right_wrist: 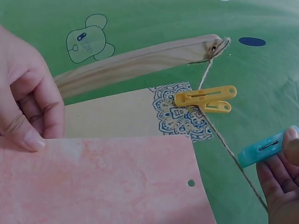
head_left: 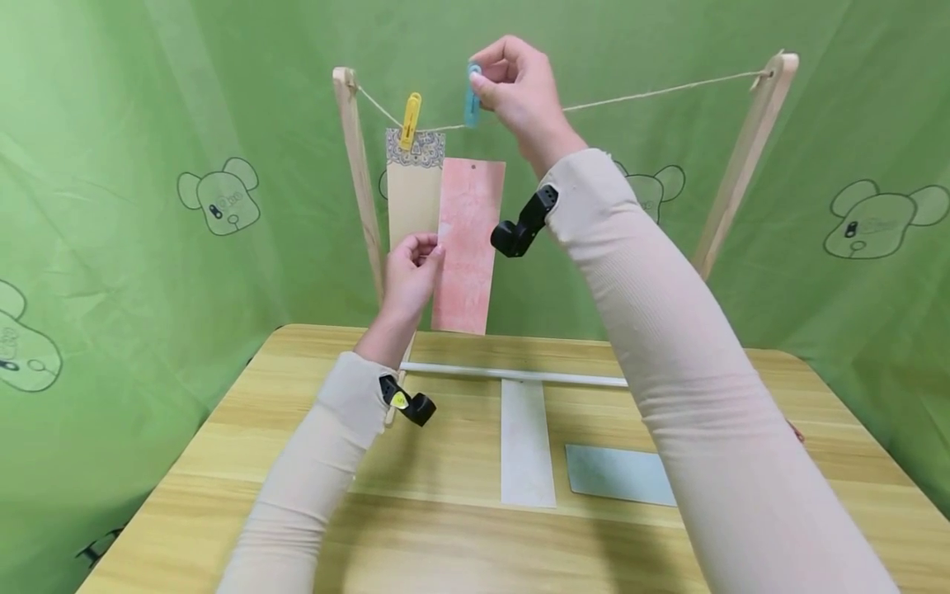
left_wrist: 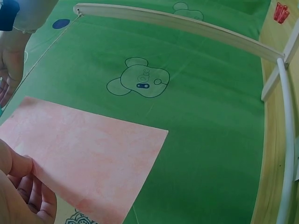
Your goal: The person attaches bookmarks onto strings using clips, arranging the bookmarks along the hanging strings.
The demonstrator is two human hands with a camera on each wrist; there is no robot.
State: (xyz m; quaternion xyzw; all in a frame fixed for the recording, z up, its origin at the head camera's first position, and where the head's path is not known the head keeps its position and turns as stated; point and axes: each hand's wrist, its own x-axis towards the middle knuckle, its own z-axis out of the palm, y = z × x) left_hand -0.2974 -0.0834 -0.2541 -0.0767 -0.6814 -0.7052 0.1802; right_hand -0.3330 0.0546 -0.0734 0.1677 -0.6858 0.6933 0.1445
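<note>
Twine (head_left: 653, 92) runs between two wooden posts, and everything turns on how the pink card (head_left: 467, 247) sits under it. At the left post (head_left: 359, 177) a yellow peg (head_left: 409, 120) already pins a beige card (head_left: 412, 194) to the twine. Just right of that, the left hand (head_left: 410, 272) pinches the pink card by its left edge, thumb and fingers curled on it, holding it upright with its long axis vertical. Its top edge, with a small punched hole, lies just below the twine and slightly overlaps the beige card. Above the card's top, the right hand (head_left: 515, 82) is raised at the line, fingers clamped on a blue peg (head_left: 472, 97) that sits at the twine; whether its jaws are spread is hard to tell. So the peg lies straight above the card's upper edge, and the right hand is the nearer to it. Lower right, two pale cards lie flat on the table (head_left: 223, 445).
</note>
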